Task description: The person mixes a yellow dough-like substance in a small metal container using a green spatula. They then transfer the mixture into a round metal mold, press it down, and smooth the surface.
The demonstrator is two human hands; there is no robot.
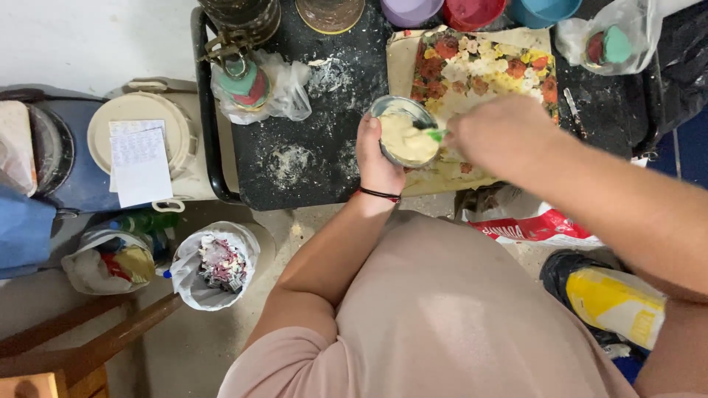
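The left hand [377, 158] cups a small round metal bowl [402, 129] from the side nearest the person, its fingers wrapped around the wall and a dark cord bracelet [380, 194] circling the wrist. The bowl sits at the near edge of the black, flour-dusted table [310, 110], just overlapping the left side of a flower-patterned board [479, 74], and it is nearly full of pale yellow paste [404, 138].

The right hand [493, 133] is closed around a small green-handled tool [435, 135] — only a short piece of the handle shows past the fingers. Its long axis lies roughly left to right in the view, the working end pointing left into the paste and the handle running back under the hand. The tip is buried in the paste, so its shape cannot be told.

Near the left edge of the table a clear plastic bag [284, 88] holds a green and red lump. A second bag [612, 37] with similar coloured lumps lies at the far right corner. Coloured bowls — purple [410, 10], red [472, 12] and blue [544, 10] — line the far edge. On the floor to the left stands a white lidded bucket [144, 129] with a paper note on it, and below it an open bag of scraps [217, 264].
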